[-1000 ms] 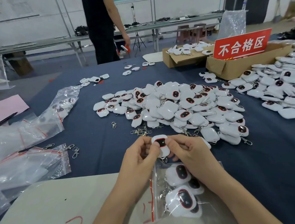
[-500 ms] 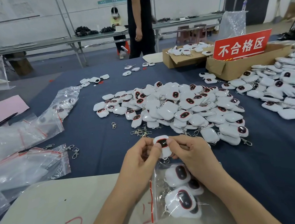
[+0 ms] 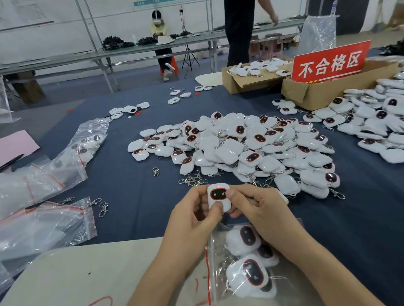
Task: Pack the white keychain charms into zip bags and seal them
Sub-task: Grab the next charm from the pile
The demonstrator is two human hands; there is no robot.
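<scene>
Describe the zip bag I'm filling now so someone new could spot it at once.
From the big heap of white keychain charms mid-table, come toward the near edge to the left hand and right hand holding one charm. The zip bag lies just below them, several charms inside; it alone sits between the forearms, while the other bags lie at far left.

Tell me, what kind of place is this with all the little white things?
Probably a factory packing room. A heap of charms lies on the table, one charm is held near a part-filled zip bag, and a red sign stands in a cardboard box.
</scene>
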